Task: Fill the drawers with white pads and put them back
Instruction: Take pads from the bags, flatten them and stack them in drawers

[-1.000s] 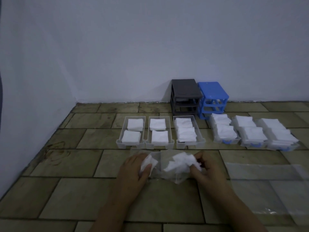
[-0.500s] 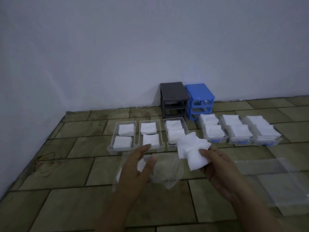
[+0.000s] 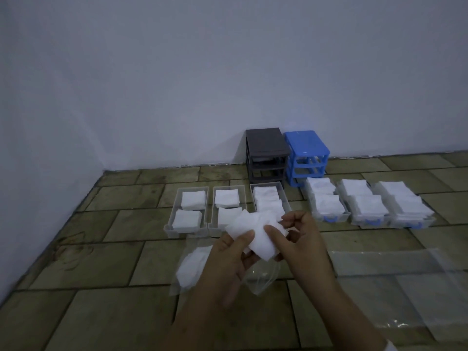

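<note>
A bunch of white pads [image 3: 255, 230] is held up between both hands, above the floor in front of the drawers. My left hand [image 3: 228, 259] pinches its near left edge and my right hand [image 3: 298, 239] grips its right side. Three clear drawers with grey fronts [image 3: 177, 228] lie in a row on the left, each holding white pads. Three clear drawers with blue handles [image 3: 329, 219] lie on the right, heaped with pads. Behind them stand the empty grey drawer frame [image 3: 266, 153] and blue drawer frame [image 3: 307, 153].
A clear plastic bag [image 3: 192, 269] with a few pads inside lies on the tiled floor under my hands. More clear plastic sheeting [image 3: 395, 259] lies at the right. White walls close the back and left.
My right hand pulled the pads out of the bag and lifted them. My left hand let go of the bag and came up to take the pads' left edge.
</note>
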